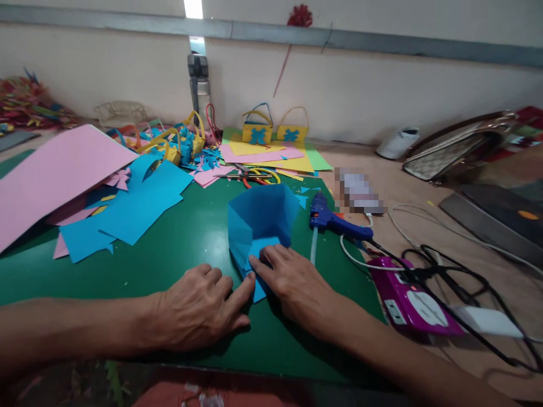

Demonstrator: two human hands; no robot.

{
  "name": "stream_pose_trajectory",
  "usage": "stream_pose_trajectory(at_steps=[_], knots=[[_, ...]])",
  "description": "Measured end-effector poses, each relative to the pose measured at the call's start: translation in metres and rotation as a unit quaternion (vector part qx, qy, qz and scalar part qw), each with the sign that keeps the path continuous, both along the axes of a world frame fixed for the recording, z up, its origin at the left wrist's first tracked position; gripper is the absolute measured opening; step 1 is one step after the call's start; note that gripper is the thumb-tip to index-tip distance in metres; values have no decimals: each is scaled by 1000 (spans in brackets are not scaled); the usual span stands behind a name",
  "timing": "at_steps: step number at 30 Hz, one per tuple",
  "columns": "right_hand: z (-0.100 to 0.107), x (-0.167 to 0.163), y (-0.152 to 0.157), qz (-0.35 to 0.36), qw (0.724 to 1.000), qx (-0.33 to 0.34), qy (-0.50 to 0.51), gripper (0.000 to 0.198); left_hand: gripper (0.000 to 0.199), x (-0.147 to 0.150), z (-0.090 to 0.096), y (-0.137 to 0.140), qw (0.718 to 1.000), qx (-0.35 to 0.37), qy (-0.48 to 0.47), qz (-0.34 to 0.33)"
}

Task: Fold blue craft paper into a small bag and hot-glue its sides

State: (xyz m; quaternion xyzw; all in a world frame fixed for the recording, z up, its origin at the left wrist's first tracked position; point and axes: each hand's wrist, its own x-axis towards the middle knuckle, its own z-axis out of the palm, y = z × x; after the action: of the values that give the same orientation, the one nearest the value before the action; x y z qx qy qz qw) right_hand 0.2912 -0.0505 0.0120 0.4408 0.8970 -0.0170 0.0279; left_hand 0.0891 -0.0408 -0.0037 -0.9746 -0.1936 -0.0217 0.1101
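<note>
A partly folded blue paper box (271,209) stands on the green board (186,243), its far walls raised and its near side folded low. My right hand (297,282) reaches into the near side, fingers bent over the paper and thumb on a fold. Part of the box's floor is hidden beneath those fingers. Beside it, my left hand (199,308) rests on the board with its index finger stretched to the near fold, touching the paper. Its thumb is apart and its other fingers are curled, with nothing held in them.
A blue glue gun (335,220) lies right of the box, its cord near a purple power strip (416,299). Scissors (258,176) lie behind. Pink paper (63,169) and blue sheets (139,203) lie left. Small yellow paper bags (257,133) stand by the wall.
</note>
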Motion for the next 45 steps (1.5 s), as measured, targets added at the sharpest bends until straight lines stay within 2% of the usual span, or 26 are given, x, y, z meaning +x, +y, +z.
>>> stream_pose_trajectory(at_steps=[4, 8, 12, 16, 21, 28, 33, 40, 45], knots=[[-4, 1, 0, -3, 1000, 7, 17, 34, 66, 14, 3, -10, 996, -4, 35, 78], [-11, 2, -2, 2, 999, 32, 20, 33, 71, 29, 8, -14, 986, -7, 63, 156], [-9, 1, -5, 1, 1000, 26, 14, 33, 75, 37, 13, -11, 975, -19, 97, 198], [4, 6, -9, -69, 998, 12, 6, 26, 76, 38, 13, -9, 976, -25, 101, 191], [17, 13, -14, -148, 987, 46, -39, 31, 77, 36, 9, -10, 981, -20, 96, 170], [13, 5, -17, -111, 989, 56, -84, 39, 80, 36, 9, -9, 985, -16, 82, 154], [5, -8, -20, -78, 989, 12, -126, 49, 78, 36, 7, -9, 985, -8, 80, 153], [9, -14, -25, -107, 982, -34, -155, 51, 78, 35, 0, -9, 987, -17, 72, 146], [12, -11, -23, -120, 978, -43, -163, 51, 79, 35, 4, -7, 986, -22, 81, 146]])
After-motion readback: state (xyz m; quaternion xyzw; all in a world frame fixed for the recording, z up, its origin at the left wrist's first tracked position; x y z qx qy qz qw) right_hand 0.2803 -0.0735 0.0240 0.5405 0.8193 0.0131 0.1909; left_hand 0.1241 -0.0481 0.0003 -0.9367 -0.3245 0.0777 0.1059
